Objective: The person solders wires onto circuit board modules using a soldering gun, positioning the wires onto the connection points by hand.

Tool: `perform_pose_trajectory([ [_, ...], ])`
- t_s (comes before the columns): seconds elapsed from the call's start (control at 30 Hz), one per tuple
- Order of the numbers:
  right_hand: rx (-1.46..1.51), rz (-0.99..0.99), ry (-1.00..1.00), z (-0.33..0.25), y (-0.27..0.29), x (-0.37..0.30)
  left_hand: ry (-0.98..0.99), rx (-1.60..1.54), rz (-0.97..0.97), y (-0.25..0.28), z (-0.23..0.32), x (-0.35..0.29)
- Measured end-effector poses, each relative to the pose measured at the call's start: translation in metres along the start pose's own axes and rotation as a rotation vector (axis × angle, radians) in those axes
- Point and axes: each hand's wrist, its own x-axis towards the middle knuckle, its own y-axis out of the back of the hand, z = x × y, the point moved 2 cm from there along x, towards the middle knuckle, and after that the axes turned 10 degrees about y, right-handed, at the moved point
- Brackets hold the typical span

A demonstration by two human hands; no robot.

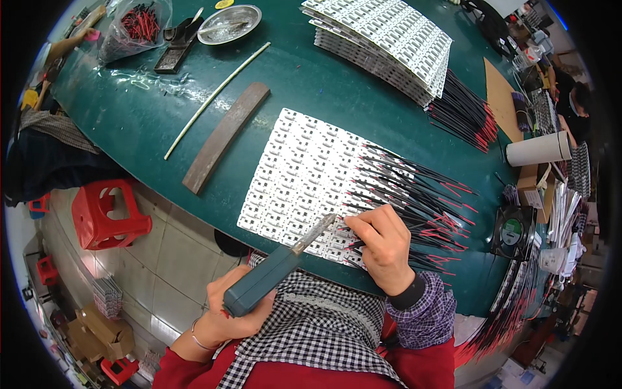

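In my left hand (227, 305) is a soldering iron (265, 279) with a dark green handle, fingers wrapped round it. Its metal tip reaches the sheet of white circuit boards (291, 172) lying flat in front of me. Right beside that tip, my right hand (383, 249) pinches a thin wire, mostly hidden by the fingers, against the sheet. Rows of black wires with red ends (414, 201) lie across the right part of the sheet and stick out past its edge.
A stack of white board sheets (389, 45) with wires stands at the back. Left of the sheet lie a brown bar (227, 136) and a pale rod (217, 97). Farther off are a metal dish (243, 32) and a bag of wires (139, 29). A fan (512, 233) stands right.
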Motion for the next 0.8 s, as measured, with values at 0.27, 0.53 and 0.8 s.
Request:
perform_pose_trajectory([
  [0.27, 0.002, 0.051, 0.041, -0.006, 0.006, -0.002, 0.061, -0.042, 0.047, -0.001, -0.022, -0.023],
  [0.53, -0.128, -0.018, -0.009, -0.019, -0.004, -0.013, 0.061, -0.064, 0.055, 0.002, -0.011, -0.018],
  [0.8, -0.093, -0.049, 0.01, -0.022, 0.001, -0.008, -0.018, 0.06, 0.04, 0.004, -0.006, -0.018],
])
